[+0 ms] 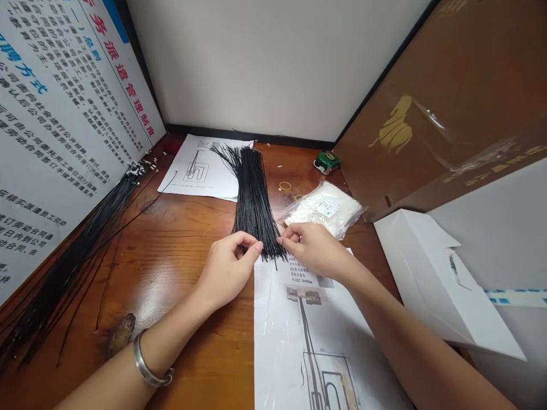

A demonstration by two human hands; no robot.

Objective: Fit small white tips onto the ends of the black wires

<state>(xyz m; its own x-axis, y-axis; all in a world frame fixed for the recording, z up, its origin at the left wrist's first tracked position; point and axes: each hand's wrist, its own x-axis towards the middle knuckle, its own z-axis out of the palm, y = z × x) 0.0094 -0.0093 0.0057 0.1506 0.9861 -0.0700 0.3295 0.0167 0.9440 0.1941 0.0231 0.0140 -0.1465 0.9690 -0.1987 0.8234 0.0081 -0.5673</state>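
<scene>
Wire bundle (253, 199): a sheaf of thin black wires lies flat on the wooden desk (179, 228) and runs straight away from the person. The near ends are drawn in tight and the far ends fan out loose, probably because only the near end is held.
Left hand (226, 267): at the bundle's near-left corner, thumb and forefinger closed together on the wire tips. The wrist rests on the desk, which likely steadies the fine pinch.
Right hand (311, 247): at the bundle's near-right corner, fingertips pinched onto the outer strands. It mirrors the left, so the ends sit squeezed between the two hands.
Sleeved sheet (299, 330): a printed drawing in clear plastic, just nearer than the bundle. The wire tips overlap its top edge, where it can be read at a glance.
Drawing sheet (200, 168): under the bundle's far-left splay.
Rubber bands (285, 185): yellow loops just right of the bundle, within a short reach.
Bag of white parts (325, 208): right of the bundle, beyond the right hand.
Green tape roll (327, 162): far right of the bundle, against the cardboard panel (448, 114). What exactly it is remains unclear.
Long wires (85, 233): well left of the bundle, laid along the poster board (55, 114), white tips (141, 167) at the far end. They seem parked clear of the work.
White carton (444, 279): well right of the bundle.
Bracelet (147, 367): on the left wrist, nearer than the bundle.
</scene>
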